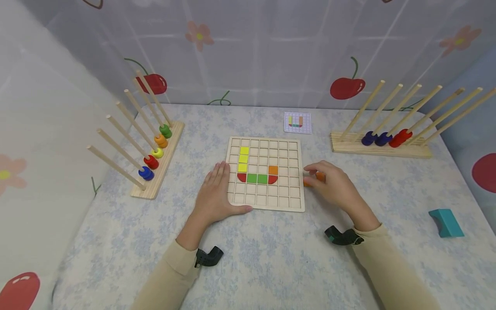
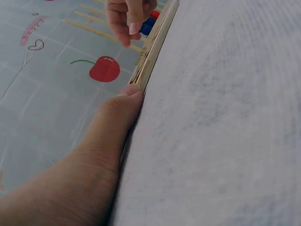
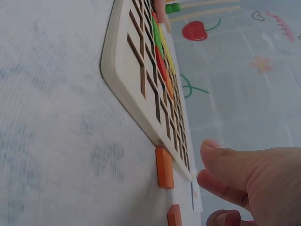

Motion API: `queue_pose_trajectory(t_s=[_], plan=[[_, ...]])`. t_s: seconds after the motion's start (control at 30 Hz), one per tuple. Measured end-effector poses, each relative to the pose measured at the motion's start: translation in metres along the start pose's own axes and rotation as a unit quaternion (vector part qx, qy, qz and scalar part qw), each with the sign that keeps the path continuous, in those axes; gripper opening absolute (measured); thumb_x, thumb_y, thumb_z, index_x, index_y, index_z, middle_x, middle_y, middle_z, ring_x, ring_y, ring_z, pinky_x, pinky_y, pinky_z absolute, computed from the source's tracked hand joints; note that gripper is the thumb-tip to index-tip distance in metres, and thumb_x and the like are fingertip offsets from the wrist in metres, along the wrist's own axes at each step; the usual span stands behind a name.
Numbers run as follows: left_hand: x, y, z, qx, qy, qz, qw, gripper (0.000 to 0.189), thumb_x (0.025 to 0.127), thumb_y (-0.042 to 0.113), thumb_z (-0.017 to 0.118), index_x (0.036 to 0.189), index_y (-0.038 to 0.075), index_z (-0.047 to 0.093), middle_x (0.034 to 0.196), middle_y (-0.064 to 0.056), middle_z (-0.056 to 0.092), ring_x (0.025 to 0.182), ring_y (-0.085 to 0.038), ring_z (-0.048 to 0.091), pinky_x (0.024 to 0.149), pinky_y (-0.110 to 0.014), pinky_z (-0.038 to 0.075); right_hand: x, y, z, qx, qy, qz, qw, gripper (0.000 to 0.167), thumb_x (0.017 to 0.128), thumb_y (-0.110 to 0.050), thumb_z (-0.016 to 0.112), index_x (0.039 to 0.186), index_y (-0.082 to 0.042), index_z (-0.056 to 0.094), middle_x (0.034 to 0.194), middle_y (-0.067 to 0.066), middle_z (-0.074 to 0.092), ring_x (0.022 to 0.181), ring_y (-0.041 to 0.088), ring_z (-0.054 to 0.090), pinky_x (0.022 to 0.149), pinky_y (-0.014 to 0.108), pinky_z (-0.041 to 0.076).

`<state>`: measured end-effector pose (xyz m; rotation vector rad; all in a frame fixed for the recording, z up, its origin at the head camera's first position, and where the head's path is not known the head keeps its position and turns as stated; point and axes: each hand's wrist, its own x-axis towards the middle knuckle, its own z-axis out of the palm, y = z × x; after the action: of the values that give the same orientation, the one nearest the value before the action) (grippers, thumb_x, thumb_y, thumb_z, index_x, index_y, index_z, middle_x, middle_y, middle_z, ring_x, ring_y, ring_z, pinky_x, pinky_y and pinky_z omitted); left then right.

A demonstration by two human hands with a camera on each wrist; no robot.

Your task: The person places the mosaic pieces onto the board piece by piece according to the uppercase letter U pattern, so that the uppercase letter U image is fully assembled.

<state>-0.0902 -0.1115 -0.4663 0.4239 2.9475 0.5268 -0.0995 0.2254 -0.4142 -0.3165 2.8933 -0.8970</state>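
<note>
A square wooden grid board (image 1: 286, 203) holds yellow squares (image 1: 243, 159) in a column, green squares (image 1: 257, 178) with red quarter-round pieces (image 1: 273, 179) at both ends, and one orange square (image 1: 273, 170). My left hand (image 1: 214, 196) rests along the board's left side, fingers straight, its thumb (image 2: 127, 94) touching the near edge. Beside the board's right edge, my right hand (image 1: 329, 183) hovers over two loose orange pieces (image 3: 164, 168), fingers bent and nothing between thumb and fingertips. One piece lies right at the board's edge.
A pattern card (image 1: 297, 123) lies behind the board. Peg stands with coloured beads are at the left (image 1: 155, 189) and back right (image 1: 381, 149). A teal arch block (image 1: 448, 224) sits at far right. Behind the table hangs a cherry-print cloth (image 1: 255, 51).
</note>
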Motion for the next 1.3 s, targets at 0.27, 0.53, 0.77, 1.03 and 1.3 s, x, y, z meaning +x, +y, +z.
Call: queue_pose_trajectory(t_s=[0.27, 0.53, 0.77, 1.03, 1.3], plan=[[0.0, 0.0, 0.0, 0.003, -0.003, -0.002, 1.0, 0.143, 0.062, 0.09, 0.061, 0.159, 0.004, 0.001, 0.168, -0.011, 0.002, 0.157, -0.023, -0.001, 0.127, -0.044, 0.009, -0.006, 0.009, -0.002, -0.015, 0.002, -0.003, 0.9999, 0.032, 0.094, -0.022, 0.069, 0.124, -0.01, 0.067, 0.107, 0.007, 0.065, 0.083, 0.022, 0.051, 0.071, 0.035, 0.042], [0.0, 0.0, 0.0, 0.002, -0.003, -0.003, 1.0, 0.143, 0.062, 0.09, 0.061, 0.159, 0.005, 0.001, 0.168, -0.011, 0.002, 0.157, -0.023, -0.001, 0.127, -0.044, 0.008, -0.006, 0.013, 0.002, 0.004, -0.001, -0.02, 0.9998, 0.03, 0.094, -0.019, 0.069, 0.122, -0.01, 0.068, 0.113, 0.006, 0.065, 0.103, 0.025, 0.059, 0.084, 0.042, 0.048], [0.0, 0.0, 0.0, 0.002, -0.002, -0.003, 1.0, 0.144, 0.061, 0.09, 0.061, 0.159, 0.005, 0.0, 0.168, -0.01, 0.002, 0.157, -0.023, -0.002, 0.127, -0.044, 0.008, -0.005, 0.013, 0.005, 0.007, -0.023, -0.011, 0.9996, 0.029, 0.095, -0.018, 0.068, 0.124, -0.013, 0.067, 0.118, 0.006, 0.064, 0.106, 0.026, 0.058, 0.088, 0.044, 0.049], [0.0, 0.0, 0.0, 0.002, 0.0, -0.002, 1.0, 0.143, 0.061, 0.091, 0.06, 0.159, 0.005, 0.001, 0.168, -0.01, 0.002, 0.157, -0.022, -0.002, 0.127, -0.044, 0.009, -0.004, 0.014, 0.009, -0.004, -0.028, 0.009, 0.9996, 0.031, 0.096, -0.017, 0.067, 0.126, -0.011, 0.068, 0.117, 0.005, 0.061, 0.101, 0.023, 0.055, 0.085, 0.041, 0.047], [0.001, -0.001, 0.001, 0.004, 0.0, -0.003, 1.0, 0.143, 0.061, 0.091, 0.06, 0.159, 0.005, 0.001, 0.168, -0.01, 0.003, 0.157, -0.023, -0.001, 0.127, -0.044, 0.009, -0.005, 0.017, 0.009, 0.006, -0.03, 0.011, 0.9995, 0.026, 0.094, -0.017, 0.069, 0.12, -0.011, 0.067, 0.117, 0.007, 0.061, 0.11, 0.027, 0.058, 0.093, 0.047, 0.049]])
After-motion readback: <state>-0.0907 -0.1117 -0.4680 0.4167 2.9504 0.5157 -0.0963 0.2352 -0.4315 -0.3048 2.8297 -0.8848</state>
